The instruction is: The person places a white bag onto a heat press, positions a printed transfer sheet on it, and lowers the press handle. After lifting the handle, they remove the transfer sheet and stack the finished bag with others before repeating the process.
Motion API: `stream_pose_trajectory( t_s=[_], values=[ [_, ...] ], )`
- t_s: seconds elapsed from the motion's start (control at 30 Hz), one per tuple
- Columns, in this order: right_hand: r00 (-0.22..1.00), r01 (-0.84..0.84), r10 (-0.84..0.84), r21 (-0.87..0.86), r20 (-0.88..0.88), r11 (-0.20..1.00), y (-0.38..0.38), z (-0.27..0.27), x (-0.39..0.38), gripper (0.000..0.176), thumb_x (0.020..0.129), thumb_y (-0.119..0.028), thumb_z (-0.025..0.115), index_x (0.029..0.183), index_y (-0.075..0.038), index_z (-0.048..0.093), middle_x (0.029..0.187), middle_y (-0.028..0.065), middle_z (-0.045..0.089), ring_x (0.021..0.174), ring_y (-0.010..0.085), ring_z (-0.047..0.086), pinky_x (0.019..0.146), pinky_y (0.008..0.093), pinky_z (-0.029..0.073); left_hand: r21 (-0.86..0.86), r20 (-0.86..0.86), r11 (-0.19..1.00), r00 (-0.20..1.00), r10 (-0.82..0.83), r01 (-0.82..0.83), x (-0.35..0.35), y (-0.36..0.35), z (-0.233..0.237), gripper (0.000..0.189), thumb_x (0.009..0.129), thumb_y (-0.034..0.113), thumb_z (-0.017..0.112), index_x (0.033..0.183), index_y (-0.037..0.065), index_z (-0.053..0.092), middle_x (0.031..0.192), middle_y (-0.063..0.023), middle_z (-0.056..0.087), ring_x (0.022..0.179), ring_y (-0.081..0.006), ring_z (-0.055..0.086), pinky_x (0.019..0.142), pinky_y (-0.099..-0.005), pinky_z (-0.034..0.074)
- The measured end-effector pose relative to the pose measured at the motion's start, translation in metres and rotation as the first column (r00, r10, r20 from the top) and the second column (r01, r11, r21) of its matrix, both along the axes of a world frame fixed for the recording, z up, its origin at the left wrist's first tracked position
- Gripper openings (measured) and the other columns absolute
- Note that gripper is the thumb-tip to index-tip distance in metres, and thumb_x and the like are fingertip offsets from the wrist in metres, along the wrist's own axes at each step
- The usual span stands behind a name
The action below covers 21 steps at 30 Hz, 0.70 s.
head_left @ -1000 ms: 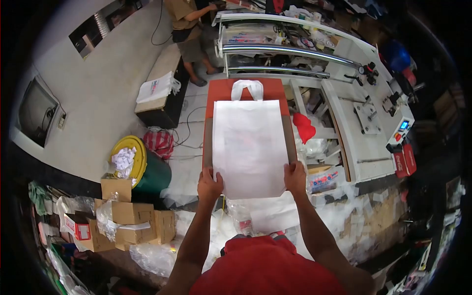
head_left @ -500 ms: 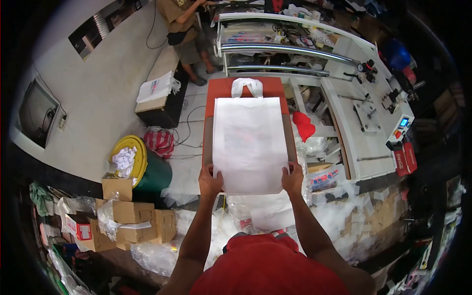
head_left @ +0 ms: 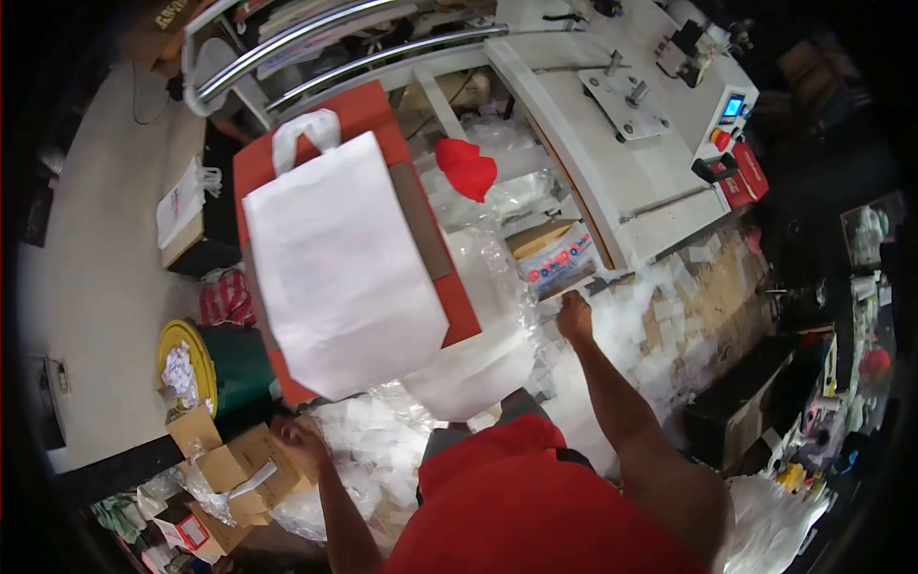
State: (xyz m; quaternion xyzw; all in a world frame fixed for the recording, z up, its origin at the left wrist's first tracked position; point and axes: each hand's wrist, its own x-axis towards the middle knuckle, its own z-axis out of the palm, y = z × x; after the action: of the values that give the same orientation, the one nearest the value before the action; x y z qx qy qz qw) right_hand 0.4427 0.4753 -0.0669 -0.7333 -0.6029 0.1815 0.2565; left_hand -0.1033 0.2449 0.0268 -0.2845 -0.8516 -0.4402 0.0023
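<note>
Softness is what strikes me about the white non-woven carrier bag with loop handles (head_left: 335, 258). It looks light and limp, thin enough to fold, wrinkle or slide if pushed from one side only. I would judge it safe from breaking but easy to crease, so the sensible hold is a pinch at both bottom corners, or at the white loop handle (head_left: 306, 134) at the far end, keeping the sheet taut between the two.

It lies flat and empty on the red rectangular pad (head_left: 464, 320) of the press surface, handles away from the person. Its near edge hangs over the pad's front and its face is plain and matt. A brown strip (head_left: 421, 215) of the pad shows along its right edge.

Neither hand is on it. The right hand (head_left: 574, 316) is out to the right, beside a small cardboard box with red and blue lettering (head_left: 557, 263), among crumpled clear film. Its fingers look curled, but I cannot tell whether they grip anything.

The left hand (head_left: 296, 438) is low on the left and blurred, just beside a heap of clear plastic bags (head_left: 382, 440) and some brown cardboard boxes (head_left: 239, 469). Whether it is spread or closed I cannot tell.
</note>
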Motion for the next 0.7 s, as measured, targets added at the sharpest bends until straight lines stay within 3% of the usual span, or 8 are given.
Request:
stream_pose_trajectory(
  t_s=[0.03, 0.23, 0.3, 0.37, 0.47, 0.53, 0.6, 0.7],
  values=[
    [1.000, 0.001, 0.000, -0.041, 0.020, 0.999, 0.011, -0.024, 0.027, 0.013, 0.083, -0.003, 0.053, 0.091, 0.002, 0.062, 0.087, 0.0238, 0.066, 0.082, 0.0417, 0.064, 0.076, 0.0469, 0.051, -0.101, -0.080, 0.995, 0.997, 0.016, -0.024, -0.025, -0.053, -0.064, 0.034, 0.096, 0.017, 0.052, 0.123, -0.003, 0.047, 0.117, -0.0229, 0.056, 0.103, -0.0344, 0.057, 0.084, -0.0417, 0.048],
    [0.987, -0.012, 0.042, -0.188, 0.155, 0.982, 0.110, -0.180, 0.101, 0.033, 0.078, -0.021, 0.070, 0.101, 0.002, 0.062, 0.099, 0.0225, 0.066, 0.094, 0.0419, 0.062, 0.086, 0.0485, 0.049, -0.809, 0.149, 0.514, 0.945, -0.291, 0.286, 0.077, -0.211, -0.075, 0.031, 0.079, 0.016, 0.064, 0.102, -0.003, 0.058, 0.101, -0.0257, 0.061, 0.094, -0.0420, 0.058, 0.084, -0.0489, 0.047],
    [0.995, -0.029, 0.036, -0.079, 0.093, 0.996, 0.140, -0.220, 0.091, 0.058, 0.074, -0.029, 0.075, 0.116, 0.004, 0.055, 0.112, 0.0239, 0.060, 0.105, 0.0443, 0.057, 0.091, 0.0511, 0.046, -0.817, 0.449, 0.053, 0.693, -0.564, 0.574, 0.088, -0.286, -0.104, 0.022, 0.077, 0.029, 0.066, 0.075, 0.007, 0.066, 0.066, -0.0138, 0.064, 0.066, -0.0340, 0.066, 0.065, -0.0441, 0.054],
    [0.999, 0.035, -0.029, -0.201, 0.033, 0.979, 0.156, -0.215, 0.080, 0.066, 0.072, -0.031, 0.078, 0.121, 0.004, 0.051, 0.115, 0.0238, 0.058, 0.107, 0.0443, 0.055, 0.092, 0.0518, 0.046, -0.784, 0.441, 0.324, 0.842, -0.311, 0.530, 0.132, -0.290, -0.098, 0.027, 0.079, 0.032, 0.065, 0.066, 0.008, 0.065, 0.059, -0.0115, 0.063, 0.062, -0.0316, 0.066, 0.062, -0.0411, 0.054],
    [0.988, 0.108, -0.066, -0.316, 0.140, 0.942, 0.162, -0.198, 0.064, 0.073, 0.068, -0.032, 0.081, 0.125, 0.001, 0.050, 0.117, 0.0240, 0.055, 0.112, 0.0438, 0.052, 0.092, 0.0530, 0.046, -0.797, 0.552, 0.255, 0.832, -0.060, 0.548, 0.160, -0.264, -0.100, 0.029, 0.080, 0.038, 0.066, 0.076, 0.009, 0.068, 0.073, -0.0119, 0.068, 0.070, -0.0282, 0.069, 0.067, -0.0368, 0.055],
    [0.978, 0.092, -0.053, -0.189, 0.202, 0.978, 0.161, -0.219, 0.073, 0.063, 0.069, -0.030, 0.080, 0.120, -0.001, 0.056, 0.115, 0.0229, 0.058, 0.109, 0.0445, 0.054, 0.089, 0.0528, 0.048, -0.755, 0.620, 0.166, 0.773, -0.136, 0.635, 0.157, -0.260, -0.114, 0.031, 0.081, 0.037, 0.068, 0.093, 0.008, 0.069, 0.088, -0.0121, 0.071, 0.083, -0.0232, 0.070, 0.073, -0.0335, 0.055],
    [0.988, 0.080, -0.026, -0.356, 0.154, 0.931, 0.168, -0.208, 0.075, 0.045, 0.075, -0.025, 0.074, 0.111, -0.001, 0.061, 0.107, 0.0234, 0.062, 0.102, 0.0450, 0.058, 0.084, 0.0512, 0.050, -0.709, 0.669, 0.389, 0.736, 0.105, 0.588, 0.171, -0.206, -0.116, 0.039, 0.077, 0.027, 0.072, 0.104, 0.000, 0.063, 0.096, -0.0152, 0.070, 0.089, -0.0249, 0.069, 0.079, -0.0355, 0.055],
    [0.982, 0.036, 0.035, -0.365, 0.187, 0.930, 0.159, -0.214, 0.079, 0.031, 0.081, -0.019, 0.066, 0.105, 0.000, 0.063, 0.098, 0.0231, 0.064, 0.094, 0.0434, 0.061, 0.081, 0.0498, 0.051, -0.649, 0.674, 0.490, 0.738, 0.016, 0.582, 0.180, -0.160, -0.107, 0.033, 0.080, 0.022, 0.071, 0.104, 0.001, 0.063, 0.097, -0.0148, 0.070, 0.089, -0.0252, 0.070, 0.078, -0.0358, 0.055]
  ],
)
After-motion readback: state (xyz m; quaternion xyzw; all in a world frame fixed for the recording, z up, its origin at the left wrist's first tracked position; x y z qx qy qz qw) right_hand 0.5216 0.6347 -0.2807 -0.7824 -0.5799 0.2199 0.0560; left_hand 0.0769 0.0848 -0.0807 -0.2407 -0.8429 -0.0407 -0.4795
